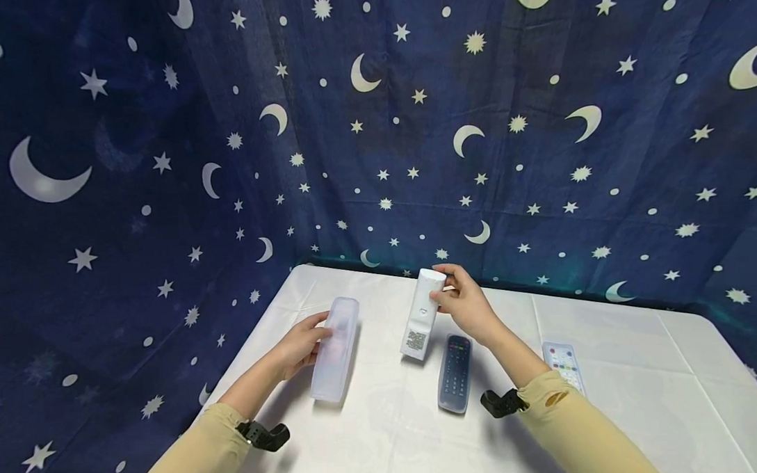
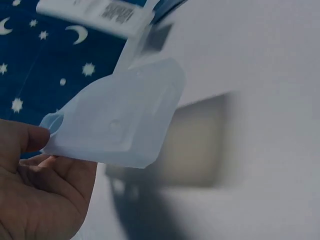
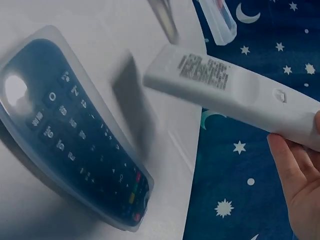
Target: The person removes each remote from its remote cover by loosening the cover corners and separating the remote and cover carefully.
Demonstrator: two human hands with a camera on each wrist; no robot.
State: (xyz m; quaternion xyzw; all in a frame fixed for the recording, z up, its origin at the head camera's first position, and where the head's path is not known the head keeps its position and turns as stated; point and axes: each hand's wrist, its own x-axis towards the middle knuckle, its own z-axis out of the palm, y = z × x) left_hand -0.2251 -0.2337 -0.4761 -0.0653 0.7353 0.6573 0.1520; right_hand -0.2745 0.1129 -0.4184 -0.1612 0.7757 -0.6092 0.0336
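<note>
My left hand [image 1: 299,347] holds a translucent remote-control cover [image 1: 336,353] between thumb and fingers, raised off the table. The fingers show faintly through it, and in the left wrist view the cover [image 2: 120,115] looks hollow. To the right, my right hand [image 1: 471,308] grips a white remote control [image 1: 423,308] by its upper end. Its back faces the head camera, with a printed label low down; in the right wrist view the remote [image 3: 245,92] hangs above the table, tilted. Just below it lies a dark remote control [image 1: 455,374] in a clear sleeve, buttons up.
A white remote control [image 1: 563,366] in a clear sleeve lies farther right, partly behind the right forearm. The white-covered table [image 1: 641,394] meets a dark blue curtain [image 1: 526,155] with moons and stars along its back edge and left side.
</note>
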